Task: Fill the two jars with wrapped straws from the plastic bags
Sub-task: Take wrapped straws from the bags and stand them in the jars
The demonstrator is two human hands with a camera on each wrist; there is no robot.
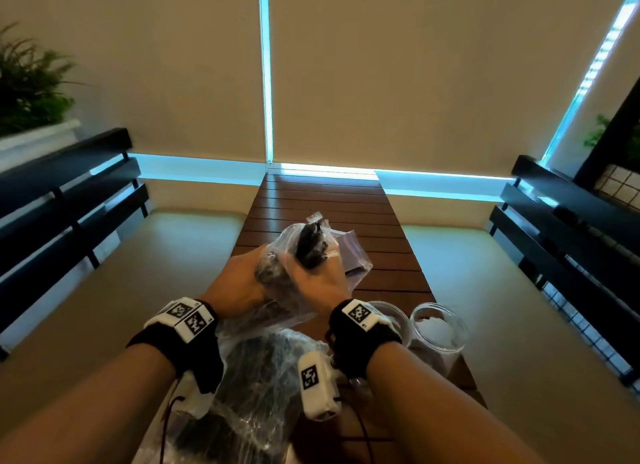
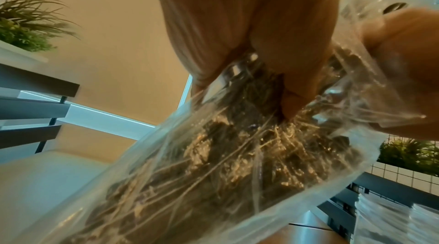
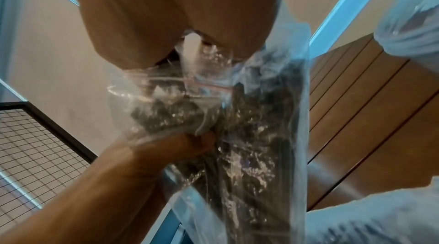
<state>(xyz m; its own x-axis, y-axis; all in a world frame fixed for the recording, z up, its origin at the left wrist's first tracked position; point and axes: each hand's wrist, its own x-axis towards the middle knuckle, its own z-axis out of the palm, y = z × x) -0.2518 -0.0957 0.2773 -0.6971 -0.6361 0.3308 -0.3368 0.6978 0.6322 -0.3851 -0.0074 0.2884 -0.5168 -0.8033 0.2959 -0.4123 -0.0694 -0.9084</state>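
Observation:
A clear plastic bag [image 1: 277,256] of dark wrapped straws [image 1: 311,244] is held up over the wooden table [image 1: 346,200]. My left hand [image 1: 239,283] grips the bag's body from the left, fingers curled into the plastic [image 2: 237,154]. At the bag's mouth my right hand [image 1: 325,283] grips a bundle of straws; the red zip line [image 3: 209,84] lies just below its palm [image 3: 190,13]. Two clear jars [image 1: 440,328] [image 1: 389,316] stand close to the right of my right wrist. The nearer jar is partly hidden by that wrist.
A second bag of straws [image 1: 263,377] lies under my forearms at the table's near end. Another bag [image 1: 353,256] lies on the table behind my hands. Cushioned benches [image 1: 156,256] with dark slatted backs flank the narrow table.

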